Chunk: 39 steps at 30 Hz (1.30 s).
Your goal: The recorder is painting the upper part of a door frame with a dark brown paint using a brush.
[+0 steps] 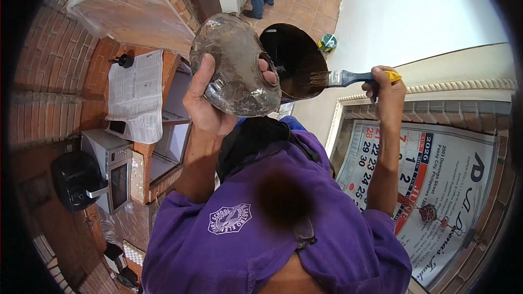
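Two bare hands are working a dark finish out of a battered container: the left hand [210,103] is gripping the dented, paint-crusted can [235,68] from below, thumb up one side and fingers [265,71] curled over the rim into its mouth, so that grip is pressed tight on the can, which is tipping its dark, glossy opening [294,60] toward the right. The right hand [385,84] is closing its grip around the yellow-tipped handle of a flat paintbrush [348,78], whose bristles are reaching into the can's opening, near the lower lip. A purple shirt [272,223] is filling the lower part of the picture. Beyond the hands, a wall calendar [436,185] is hanging at the right; a newspaper [136,95] is lying on a brick ledge [54,76] at the left, above a microwave oven [111,169], and a small green tin [328,42] is sitting on the tiled floor. To load the brush well, it would probably pay to keep the can tilted steadily, dip only the bristle ends and wipe the excess on the inner rim, since drips would likely land on the shirt
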### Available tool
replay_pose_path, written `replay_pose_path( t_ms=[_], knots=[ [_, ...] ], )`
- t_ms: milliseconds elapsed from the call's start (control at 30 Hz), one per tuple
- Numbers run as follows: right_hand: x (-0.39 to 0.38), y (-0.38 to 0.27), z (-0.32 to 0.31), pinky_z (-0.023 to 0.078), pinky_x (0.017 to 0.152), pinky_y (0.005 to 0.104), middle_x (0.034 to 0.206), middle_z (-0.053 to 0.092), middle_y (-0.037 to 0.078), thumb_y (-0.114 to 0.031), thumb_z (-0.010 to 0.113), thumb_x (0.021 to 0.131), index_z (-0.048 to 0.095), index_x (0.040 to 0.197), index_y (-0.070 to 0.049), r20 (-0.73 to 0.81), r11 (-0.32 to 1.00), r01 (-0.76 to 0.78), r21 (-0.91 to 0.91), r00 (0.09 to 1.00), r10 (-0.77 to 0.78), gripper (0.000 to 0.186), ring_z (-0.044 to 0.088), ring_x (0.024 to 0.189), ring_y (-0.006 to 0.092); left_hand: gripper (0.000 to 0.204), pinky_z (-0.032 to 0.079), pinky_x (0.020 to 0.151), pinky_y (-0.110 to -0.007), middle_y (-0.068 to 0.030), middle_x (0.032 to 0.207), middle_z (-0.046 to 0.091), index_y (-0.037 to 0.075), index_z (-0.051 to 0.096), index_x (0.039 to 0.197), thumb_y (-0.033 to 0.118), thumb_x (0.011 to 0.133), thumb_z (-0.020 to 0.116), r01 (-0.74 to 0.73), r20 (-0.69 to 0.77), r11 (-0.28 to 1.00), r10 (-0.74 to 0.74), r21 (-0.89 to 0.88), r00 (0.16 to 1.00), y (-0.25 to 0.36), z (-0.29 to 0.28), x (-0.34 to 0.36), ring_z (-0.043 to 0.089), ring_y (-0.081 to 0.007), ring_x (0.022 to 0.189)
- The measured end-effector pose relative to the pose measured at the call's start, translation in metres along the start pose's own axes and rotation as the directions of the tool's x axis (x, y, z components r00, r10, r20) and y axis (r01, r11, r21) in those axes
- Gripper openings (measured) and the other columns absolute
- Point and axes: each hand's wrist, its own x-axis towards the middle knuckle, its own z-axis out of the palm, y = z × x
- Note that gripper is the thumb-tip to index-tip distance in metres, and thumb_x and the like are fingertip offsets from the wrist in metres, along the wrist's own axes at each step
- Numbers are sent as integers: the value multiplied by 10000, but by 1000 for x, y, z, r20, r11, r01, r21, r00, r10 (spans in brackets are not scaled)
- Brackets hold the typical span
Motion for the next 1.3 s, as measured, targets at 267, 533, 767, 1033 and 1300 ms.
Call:
replay_pose_path(
  t_ms=[267,533,767,1033,1300],
  knots=[
    [-1,-8,-25,365,435,193,649,644,72,-226,633,907,621,1006,-30,-176,999,45,-25,983,-49,221,526,502,66,645,484,912,-537,-259,1106,597,-34,416,1343,471,946,474,-22,-27,1000,22,-3,999,0,2,-2,616,-410,995],
    [-9,1,-21,388,444,200,655,652,82,-195,624,911,623,964,-27,-112,1000,22,-11,993,-24,176,531,506,71,644,498,895,-545,-261,1097,605,-26,420,1345,474,943,473,-20,-32,1000,20,-4,999,-3,7,-1,628,-415,982],
    [-11,2,-17,391,453,205,644,642,70,-198,628,907,625,958,-21,-93,994,52,91,995,-44,184,538,513,75,644,503,893,-550,-269,1107,604,-26,413,1352,470,944,461,-21,-52,1000,22,23,998,-3,8,0,638,-419,976],
    [-9,5,-32,390,447,205,642,643,71,-180,614,905,625,982,-29,-162,997,-11,81,987,24,170,547,505,88,650,517,868,-550,-267,1090,609,-24,416,1349,480,940,458,-36,-57,996,40,77,998,-5,12,0,645,-419,958],
    [-8,21,-27,405,440,217,646,646,75,-195,609,903,626,982,-27,-119,987,-92,128,987,108,186,554,494,98,666,502,897,-541,-270,1099,601,-29,381,1370,476,942,454,-13,-73,1000,13,-11,997,-10,15,6,637,-414,970]
  ],
)
